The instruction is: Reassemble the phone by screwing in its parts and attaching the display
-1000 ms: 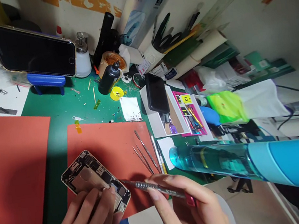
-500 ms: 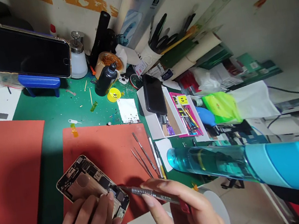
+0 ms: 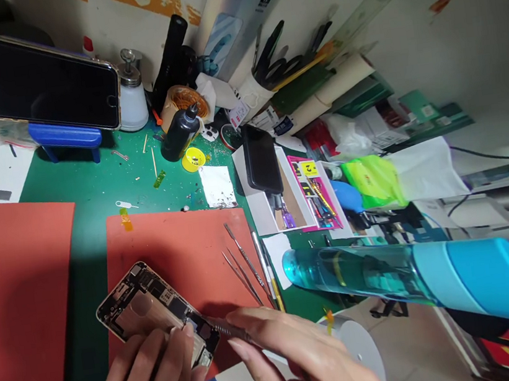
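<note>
The fingers of the left hand [image 3: 141, 380] close over the near edge of an opened phone [image 3: 150, 307], which lies beneath and just beyond them. The right hand [image 3: 299, 356] pinches a metal tool [image 3: 229, 329], its tip at or beside the phone's edge, right of the left fingertips. Likely light and stiff, the phone has fragile bared parts; its rim looks the safest hold.

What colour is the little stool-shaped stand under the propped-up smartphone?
The stool-shaped stand is blue; it shows best in the head view.
</note>
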Demonstrator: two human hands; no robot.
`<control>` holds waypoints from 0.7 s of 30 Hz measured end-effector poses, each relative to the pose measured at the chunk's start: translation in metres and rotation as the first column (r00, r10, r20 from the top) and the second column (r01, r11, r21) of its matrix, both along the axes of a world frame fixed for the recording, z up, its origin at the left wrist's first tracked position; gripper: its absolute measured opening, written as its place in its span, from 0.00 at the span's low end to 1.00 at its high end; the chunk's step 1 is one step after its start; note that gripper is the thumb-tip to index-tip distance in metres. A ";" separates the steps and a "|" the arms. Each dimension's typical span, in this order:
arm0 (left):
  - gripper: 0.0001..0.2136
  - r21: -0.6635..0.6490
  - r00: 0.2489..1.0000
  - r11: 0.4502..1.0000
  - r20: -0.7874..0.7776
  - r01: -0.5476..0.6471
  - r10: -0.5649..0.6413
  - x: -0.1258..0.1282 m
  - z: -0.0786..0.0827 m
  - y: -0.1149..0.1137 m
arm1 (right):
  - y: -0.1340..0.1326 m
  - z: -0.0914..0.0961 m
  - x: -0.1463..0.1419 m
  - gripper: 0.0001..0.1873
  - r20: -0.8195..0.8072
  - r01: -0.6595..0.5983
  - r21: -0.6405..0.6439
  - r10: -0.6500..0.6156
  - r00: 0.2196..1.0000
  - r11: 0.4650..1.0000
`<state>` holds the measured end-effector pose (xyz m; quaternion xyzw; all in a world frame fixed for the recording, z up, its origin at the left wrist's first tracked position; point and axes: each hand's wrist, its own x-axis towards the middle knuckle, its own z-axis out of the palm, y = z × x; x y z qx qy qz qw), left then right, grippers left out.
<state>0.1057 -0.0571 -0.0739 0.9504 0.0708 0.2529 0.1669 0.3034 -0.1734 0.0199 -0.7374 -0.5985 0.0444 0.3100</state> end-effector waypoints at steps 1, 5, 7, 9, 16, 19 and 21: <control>0.12 0.004 1.000 1.000 -0.003 0.001 -0.001 0.000 0.000 0.000 | 0.004 0.003 0.003 0.16 0.026 -0.045 -0.020 0.045 0.999 0.999; 0.12 0.027 1.000 1.000 -0.007 0.002 -0.002 0.000 0.001 -0.001 | 0.020 0.010 0.012 0.09 0.158 -0.094 -0.033 0.098 0.983 0.995; 0.11 0.030 1.000 1.000 0.004 0.001 -0.001 0.000 0.001 -0.001 | 0.026 0.011 0.014 0.10 0.164 -0.117 -0.005 0.116 0.980 0.993; 0.11 0.040 1.000 0.999 0.013 -0.006 0.005 0.001 0.001 -0.002 | 0.029 0.011 0.014 0.12 0.137 -0.150 0.016 0.147 0.980 0.989; 0.13 0.044 0.999 0.998 0.015 -0.033 0.033 0.008 0.005 -0.002 | 0.030 0.006 0.006 0.06 0.148 -0.116 0.089 0.102 0.984 0.989; 0.13 0.033 0.999 0.999 0.037 -0.013 0.012 0.010 0.004 -0.001 | 0.028 0.003 0.006 0.09 0.142 -0.136 0.086 0.123 0.982 0.987; 0.13 0.027 0.999 1.000 0.044 0.003 -0.004 0.010 0.003 -0.001 | 0.027 0.001 0.007 0.08 0.152 -0.140 0.091 0.125 0.980 0.986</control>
